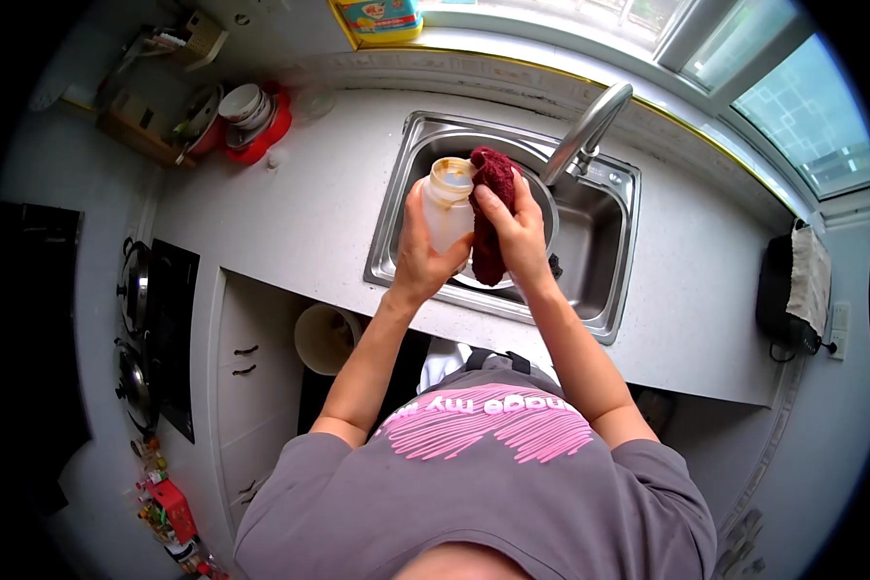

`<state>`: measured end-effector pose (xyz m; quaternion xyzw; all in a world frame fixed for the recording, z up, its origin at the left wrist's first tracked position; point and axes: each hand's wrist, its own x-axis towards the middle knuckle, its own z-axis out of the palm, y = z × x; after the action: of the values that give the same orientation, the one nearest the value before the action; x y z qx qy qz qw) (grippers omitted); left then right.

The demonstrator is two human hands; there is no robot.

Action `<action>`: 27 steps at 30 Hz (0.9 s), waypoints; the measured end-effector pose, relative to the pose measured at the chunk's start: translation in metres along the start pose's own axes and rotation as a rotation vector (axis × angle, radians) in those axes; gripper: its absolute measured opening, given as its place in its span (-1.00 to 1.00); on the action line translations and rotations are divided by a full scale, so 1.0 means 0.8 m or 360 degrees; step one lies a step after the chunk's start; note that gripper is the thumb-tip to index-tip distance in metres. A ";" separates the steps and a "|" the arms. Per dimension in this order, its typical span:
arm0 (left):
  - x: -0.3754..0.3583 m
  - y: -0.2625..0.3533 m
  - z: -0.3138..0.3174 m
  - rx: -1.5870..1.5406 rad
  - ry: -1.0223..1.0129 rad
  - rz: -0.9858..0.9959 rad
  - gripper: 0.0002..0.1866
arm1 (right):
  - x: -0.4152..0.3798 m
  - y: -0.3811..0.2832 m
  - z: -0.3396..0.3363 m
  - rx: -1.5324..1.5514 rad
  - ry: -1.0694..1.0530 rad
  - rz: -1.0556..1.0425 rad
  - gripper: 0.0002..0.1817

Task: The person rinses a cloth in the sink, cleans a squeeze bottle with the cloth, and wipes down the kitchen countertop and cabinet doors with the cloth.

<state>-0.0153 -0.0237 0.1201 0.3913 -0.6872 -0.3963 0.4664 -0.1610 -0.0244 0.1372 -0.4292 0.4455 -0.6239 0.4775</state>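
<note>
My left hand (421, 253) is wrapped round a clear jar (448, 215) with an open mouth and brown residue about its rim and neck. In my right hand (521, 234) is a dark red cloth (493, 179), pinched between thumb and fingers and hanging down beside the jar. Cloth and jar are side by side, close to touching at the jar's mouth. Both hands are over the steel sink (406, 159), above a round metal basin (551, 217) that they partly hide.
A curved faucet (590, 126) rises behind the sink. Bowls (245, 103) and a red basin (273, 135) stand at the back left of the counter (309, 193). Pots (135, 280) are on the far-left stove. A black bag-like object (778, 290) sits at right; a bucket (324, 338) is below.
</note>
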 end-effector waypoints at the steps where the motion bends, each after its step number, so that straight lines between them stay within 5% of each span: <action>1: 0.000 -0.001 -0.005 -0.0099 -0.0059 -0.0021 -0.13 | 0.004 -0.004 -0.005 0.0139 -0.0090 0.0104 -0.58; 6: -0.002 0.004 -0.028 -0.0670 -0.0456 -0.0266 -0.11 | 0.020 -0.034 -0.019 0.0466 -0.0450 0.0486 -0.58; 10: 0.009 0.015 -0.039 -0.0676 -0.0653 -0.0259 -0.06 | 0.032 -0.034 -0.021 0.0476 -0.0531 0.0596 -0.60; 13: 0.004 -0.010 -0.021 -0.0055 -0.0229 -0.0106 -0.03 | 0.032 -0.021 -0.017 0.0464 -0.0420 0.0547 -0.61; 17: -0.003 -0.002 -0.001 -0.0453 0.0120 -0.0031 -0.03 | 0.009 -0.018 0.005 0.0426 -0.0038 0.0257 -0.66; 20: -0.002 0.006 -0.004 0.0313 0.0201 0.0207 -0.08 | -0.018 -0.024 0.021 0.0114 0.0201 -0.0098 -0.63; 22: -0.005 0.010 0.005 0.0047 0.0165 0.0184 -0.15 | -0.030 -0.019 0.027 -0.0173 0.0342 -0.0403 -0.59; 27: -0.012 0.011 0.012 -0.0253 0.0173 -0.0004 -0.16 | -0.022 -0.059 0.019 -0.0273 0.0052 -0.0309 -0.64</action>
<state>-0.0235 -0.0099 0.1226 0.3749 -0.6268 -0.4284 0.5321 -0.1535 -0.0027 0.1841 -0.4993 0.4612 -0.6338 0.3691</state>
